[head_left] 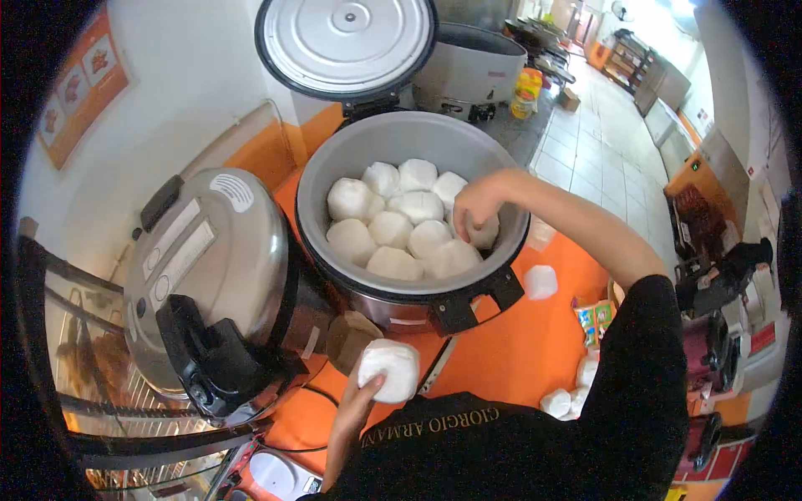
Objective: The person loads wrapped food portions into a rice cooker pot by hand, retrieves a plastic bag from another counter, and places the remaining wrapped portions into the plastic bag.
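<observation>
Plainly, a white bundle (pixel 390 371) sits within the left hand (pixel 361 401).

The single head-worn camera looks forward and down, close above the black T-shirt with gold lettering (pixel 501 451), across the round grey metal pot (pixel 401 138) to the white square-tiled floor (pixel 591 171) far right.

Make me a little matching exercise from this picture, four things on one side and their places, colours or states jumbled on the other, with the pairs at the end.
1. left hand
2. right hand
3. round lid
4. tabletop

A. orange
B. raised open behind the pot
C. outside the pot, holding a white block
D. inside the pot

Pairs: 1-C, 2-D, 3-B, 4-A
</observation>
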Demonstrator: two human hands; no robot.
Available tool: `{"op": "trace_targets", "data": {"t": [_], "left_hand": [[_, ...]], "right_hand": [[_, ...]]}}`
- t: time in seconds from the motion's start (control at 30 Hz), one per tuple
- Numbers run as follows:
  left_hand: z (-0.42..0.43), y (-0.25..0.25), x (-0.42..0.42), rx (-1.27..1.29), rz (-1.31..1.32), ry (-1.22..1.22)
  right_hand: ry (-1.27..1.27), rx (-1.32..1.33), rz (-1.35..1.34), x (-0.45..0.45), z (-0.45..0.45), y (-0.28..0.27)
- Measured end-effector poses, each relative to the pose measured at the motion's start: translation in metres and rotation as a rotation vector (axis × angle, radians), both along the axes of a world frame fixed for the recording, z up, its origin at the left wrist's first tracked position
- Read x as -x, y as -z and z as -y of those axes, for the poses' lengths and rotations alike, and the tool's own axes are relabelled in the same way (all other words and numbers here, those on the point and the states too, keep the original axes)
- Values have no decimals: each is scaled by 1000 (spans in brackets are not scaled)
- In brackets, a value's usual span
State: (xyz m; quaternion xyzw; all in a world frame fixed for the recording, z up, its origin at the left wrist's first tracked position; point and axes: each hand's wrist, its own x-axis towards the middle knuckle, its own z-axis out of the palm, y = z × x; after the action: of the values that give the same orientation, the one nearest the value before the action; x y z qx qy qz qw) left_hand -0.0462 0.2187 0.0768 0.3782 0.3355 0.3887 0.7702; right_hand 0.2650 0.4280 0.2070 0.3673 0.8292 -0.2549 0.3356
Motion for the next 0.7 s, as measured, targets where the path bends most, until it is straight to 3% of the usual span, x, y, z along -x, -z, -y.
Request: {"op": "trace_targets", "data": {"t": [0.07,0.13,0.2,0.27,0.33,0.47,0.6,0.63,0.7], "left_hand": [[4,-3,11,92,94,-89],[2,-27,12,128,34,-127],[-3,-48,11,65,103,-150],[-10,-71,3,-49,174,-72],[-26,-84,-13,-235,325,42],[-41,-113,-45,-220,441,58],[-40,-107,-51,-304,257,-55],[-37,-109,-50,-324,240,-45],[-33,-104,-42,-394,283,0]], "right_hand": [[15,99,-128,-7,-6,6],[182,-38,-324,3,3,-6],[338,-120,-686,33,36,-39],[310,-283,-918,72,82,-72],[0,-513,-1140,93,119,-73],[-124,-643,-832,105,126,-70],[30,-728,-618,52,39,-49],[63,-836,-478,35,14,-33],[86,-780,-184,-1,-25,-3]]}}
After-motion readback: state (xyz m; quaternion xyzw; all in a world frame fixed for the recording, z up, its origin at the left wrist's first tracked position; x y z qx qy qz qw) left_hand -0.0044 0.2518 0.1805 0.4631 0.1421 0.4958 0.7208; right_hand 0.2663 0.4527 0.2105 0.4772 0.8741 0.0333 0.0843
